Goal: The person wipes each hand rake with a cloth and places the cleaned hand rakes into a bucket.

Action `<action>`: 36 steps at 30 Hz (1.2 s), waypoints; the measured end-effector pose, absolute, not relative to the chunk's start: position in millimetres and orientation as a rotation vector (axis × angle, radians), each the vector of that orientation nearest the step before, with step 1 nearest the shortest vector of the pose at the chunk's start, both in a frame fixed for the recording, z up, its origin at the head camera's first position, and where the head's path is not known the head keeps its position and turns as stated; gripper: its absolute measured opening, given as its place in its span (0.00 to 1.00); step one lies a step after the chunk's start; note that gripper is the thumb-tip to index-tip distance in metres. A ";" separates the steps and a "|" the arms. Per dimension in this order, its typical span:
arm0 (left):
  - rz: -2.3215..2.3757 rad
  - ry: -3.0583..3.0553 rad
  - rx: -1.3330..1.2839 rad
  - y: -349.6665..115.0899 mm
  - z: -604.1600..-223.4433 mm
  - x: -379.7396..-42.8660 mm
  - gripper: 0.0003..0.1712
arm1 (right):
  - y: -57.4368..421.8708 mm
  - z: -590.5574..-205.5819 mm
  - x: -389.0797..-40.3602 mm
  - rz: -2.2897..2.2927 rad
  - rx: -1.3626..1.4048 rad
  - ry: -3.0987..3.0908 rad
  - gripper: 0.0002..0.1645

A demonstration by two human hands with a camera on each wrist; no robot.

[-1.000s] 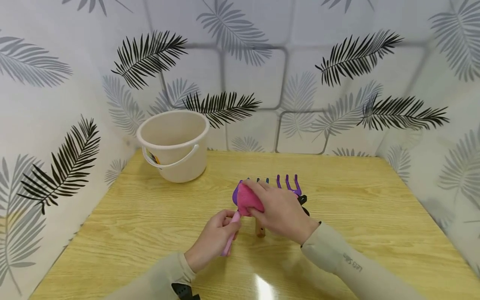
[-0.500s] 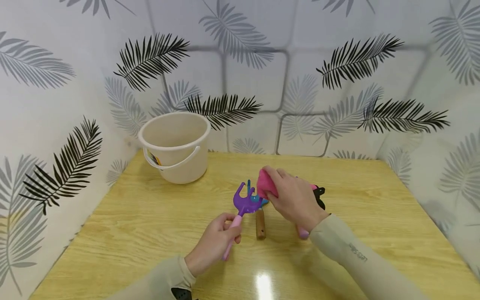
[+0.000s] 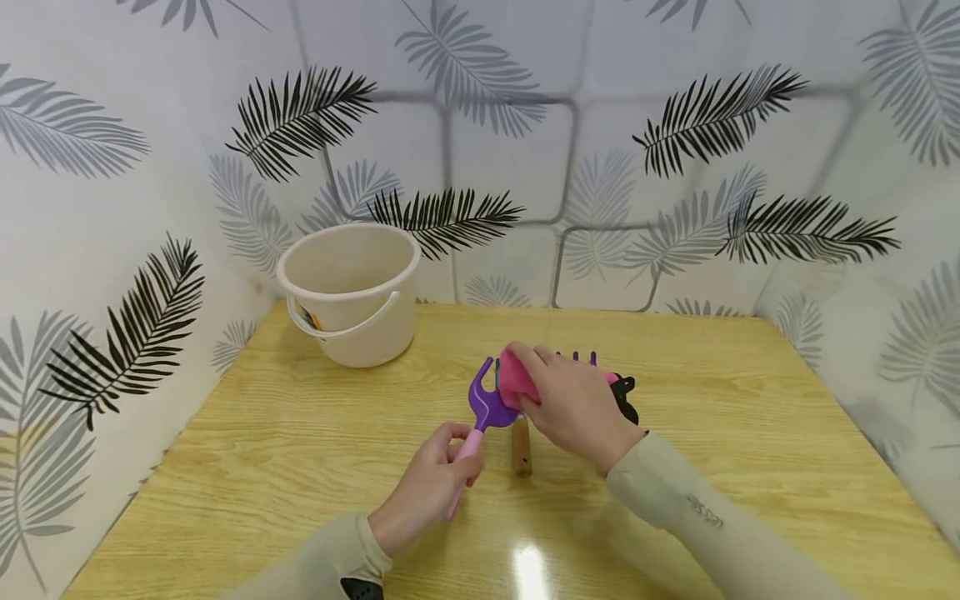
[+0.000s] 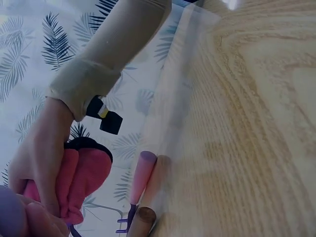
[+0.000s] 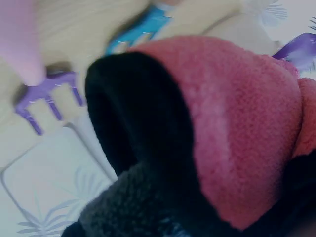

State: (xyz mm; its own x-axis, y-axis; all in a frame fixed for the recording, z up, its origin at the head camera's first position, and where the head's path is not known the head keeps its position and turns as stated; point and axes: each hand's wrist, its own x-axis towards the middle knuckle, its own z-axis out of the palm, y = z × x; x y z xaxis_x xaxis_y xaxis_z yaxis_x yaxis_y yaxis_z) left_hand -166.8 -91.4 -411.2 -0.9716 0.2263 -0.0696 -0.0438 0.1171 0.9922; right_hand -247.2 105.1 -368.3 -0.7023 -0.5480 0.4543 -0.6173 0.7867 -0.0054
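My left hand [image 3: 431,483] grips the pink handle of a small garden fork [image 3: 487,410], its purple curved prongs pointing away and held above the table. My right hand [image 3: 573,404] holds a bunched fluffy pink cloth [image 3: 516,383] against the prongs on the fork's right side, hiding them. In the right wrist view the cloth [image 5: 237,118] fills the middle, showing a black edge and a dark grey side. The left wrist view shows the right hand's fingers around the cloth [image 4: 94,170], near the left hand's fingertips.
A blue-pronged hand rake [image 5: 145,27] with a wooden handle [image 3: 522,450] lies under the hands. Beside it is a purple rake [image 5: 47,94] with a pink handle [image 4: 142,177]. A cream bucket [image 3: 360,333] stands at the table's back left. Leaf-patterned sheeting [image 3: 502,250] surrounds the table.
My right hand moved the cloth right, off the fork, then back left onto its prongs. My left hand keeps its hold on the handle, almost still.
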 end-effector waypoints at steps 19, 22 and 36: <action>1.878 2.213 0.273 -87.5 -413.1 -165.1 0.19 | 86.4 -361.3 -245.5 0.155 1.023 -2.390 0.33; 1.849 2.228 0.278 -86.9 -414.0 -162.9 0.20 | 91.2 -365.9 -257.5 0.120 0.966 -2.430 0.32; 1.847 2.189 0.248 -88.5 -411.7 -167.5 0.16 | 80.0 -357.0 -236.9 0.209 1.134 -2.369 0.33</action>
State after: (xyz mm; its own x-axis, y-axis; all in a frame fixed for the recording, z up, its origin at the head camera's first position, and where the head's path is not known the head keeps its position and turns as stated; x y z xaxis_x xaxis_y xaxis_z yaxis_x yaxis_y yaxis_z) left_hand -167.5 -88.5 -411.7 -0.9501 0.2982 -0.0914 -0.0400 0.1742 0.9839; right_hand -236.9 80.0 -357.0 -0.5270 -0.6868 0.5006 -0.7639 0.6409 0.0751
